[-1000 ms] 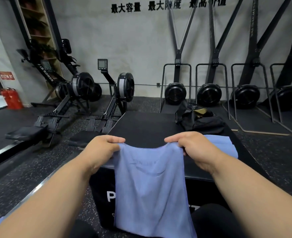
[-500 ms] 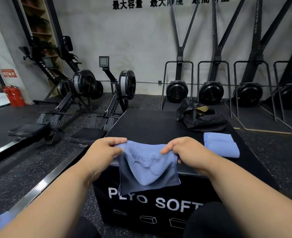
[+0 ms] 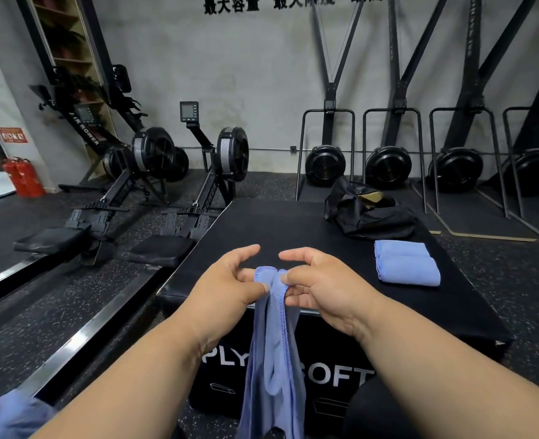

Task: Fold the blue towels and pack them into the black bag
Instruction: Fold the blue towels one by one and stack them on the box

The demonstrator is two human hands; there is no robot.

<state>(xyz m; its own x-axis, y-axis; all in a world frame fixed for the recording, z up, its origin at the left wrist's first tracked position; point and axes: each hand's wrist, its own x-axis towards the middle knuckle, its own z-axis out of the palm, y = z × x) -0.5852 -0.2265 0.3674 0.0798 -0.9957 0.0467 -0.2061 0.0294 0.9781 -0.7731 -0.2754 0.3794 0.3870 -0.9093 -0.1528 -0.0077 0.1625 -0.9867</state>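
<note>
A blue towel [image 3: 274,359] hangs down in front of the black plyo box [image 3: 293,236], its top corners brought together. My left hand [image 3: 230,286] pinches one corner and my right hand [image 3: 322,286] pinches the other, the two hands almost touching above the box's near edge. Two folded blue towels [image 3: 404,263] lie side by side on the box top to the right. Behind them, at the far right of the box, sits the crumpled black bag [image 3: 369,213], its mouth open.
Two rowing machines [image 3: 154,191] stand on the floor to the left of the box. Black fan machines in metal frames [image 3: 388,166] line the back wall. More blue cloth [image 3: 8,416] shows at the bottom left corner. Red fire extinguishers [image 3: 24,180] stand far left.
My hands have come together, bringing the towel's two top corners side by side. The towel, held spread wide before, now hangs as a narrow doubled strip.
</note>
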